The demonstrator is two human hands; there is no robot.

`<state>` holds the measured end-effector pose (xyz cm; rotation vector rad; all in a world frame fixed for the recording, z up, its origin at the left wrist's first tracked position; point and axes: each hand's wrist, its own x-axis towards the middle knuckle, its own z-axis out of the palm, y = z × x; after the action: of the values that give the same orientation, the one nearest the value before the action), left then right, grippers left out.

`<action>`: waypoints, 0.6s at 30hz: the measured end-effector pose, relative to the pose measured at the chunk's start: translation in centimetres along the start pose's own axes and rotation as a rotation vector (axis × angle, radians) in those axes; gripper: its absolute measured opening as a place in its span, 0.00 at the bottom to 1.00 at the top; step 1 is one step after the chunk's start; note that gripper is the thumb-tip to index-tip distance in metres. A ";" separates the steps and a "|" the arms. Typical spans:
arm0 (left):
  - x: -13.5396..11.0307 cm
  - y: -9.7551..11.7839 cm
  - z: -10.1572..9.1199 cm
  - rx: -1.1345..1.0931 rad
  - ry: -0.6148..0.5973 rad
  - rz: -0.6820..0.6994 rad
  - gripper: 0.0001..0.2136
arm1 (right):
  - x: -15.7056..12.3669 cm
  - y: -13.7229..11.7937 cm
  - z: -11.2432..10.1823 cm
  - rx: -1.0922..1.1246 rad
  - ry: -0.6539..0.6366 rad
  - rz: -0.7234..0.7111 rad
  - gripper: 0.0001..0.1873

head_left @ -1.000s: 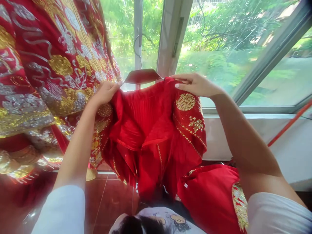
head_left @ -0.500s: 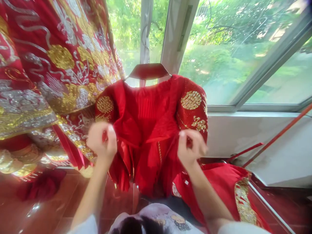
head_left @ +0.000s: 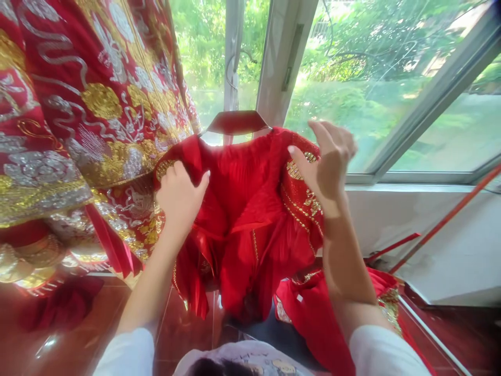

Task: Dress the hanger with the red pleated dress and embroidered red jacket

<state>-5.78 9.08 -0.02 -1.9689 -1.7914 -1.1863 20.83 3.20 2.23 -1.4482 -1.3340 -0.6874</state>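
Observation:
A red jacket (head_left: 246, 183) with gold-embroidered sleeves hangs from a dark red hanger (head_left: 235, 123), its front parted and the pleated inside of the back showing. My left hand (head_left: 180, 196) lies over the sleeve on the left, thumb spread away from the fingers; whether the fingertips press the cloth I cannot tell. Over the sleeve on the right, my right hand (head_left: 332, 162) is raised with thumb and fingers wide apart and nothing between them. It partly covers the round gold emblem (head_left: 298, 167) there.
Heavily embroidered red, gold and silver garments (head_left: 117, 104) hang at the left. Below right, another red garment (head_left: 309, 318) lies over something dark. Windows (head_left: 376, 78) stand behind, and an orange-red pole (head_left: 450, 224) slants at the right. The floor (head_left: 97, 318) is red tile.
Both hands have come off the jacket's front edges and moved up to the sleeves, their pinched fingers opening. The right hand has risen further. The jacket hangs slightly lower in view.

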 end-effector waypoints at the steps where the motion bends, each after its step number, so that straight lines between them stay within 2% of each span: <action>1: 0.6 0.3 0.5 0.016 -0.033 0.001 0.19 | 1.6 0.7 0.7 0.076 -0.116 -0.051 0.22; 3: 1.9 0.3 1.2 -0.015 -0.111 0.025 0.14 | 3.6 2.2 2.2 0.213 -0.296 -0.107 0.21; 5: 3.6 0.3 1.1 -0.138 -0.143 0.070 0.13 | 4.4 3.3 3.3 0.289 -0.357 -0.122 0.20; 7: 5.4 0.7 0.0 -0.297 -0.111 0.102 0.15 | 4.5 3.8 3.7 0.319 -0.359 -0.135 0.19; 10: 7.3 2.1 -2.8 -0.472 -0.075 0.112 0.18 | 4.1 3.6 3.6 0.363 -0.382 -0.159 0.18; 14: 7.7 4.3 -5.5 -0.605 -0.013 0.134 0.20 | 3.5 2.6 3.8 0.480 -0.433 -0.164 0.16; 16: 7.3 4.8 -5.5 -0.597 -0.077 0.188 0.19 | 3.3 2.1 4.2 0.507 -0.446 -0.158 0.15; 18: 6.8 5.0 -4.5 -0.567 -0.204 0.258 0.18 | 3.1 1.7 4.3 0.481 -0.447 -0.156 0.15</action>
<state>-3.56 9.96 9.23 -2.6172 -1.3063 -1.5710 22.18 8.56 3.13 -1.1434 -1.8227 -0.1111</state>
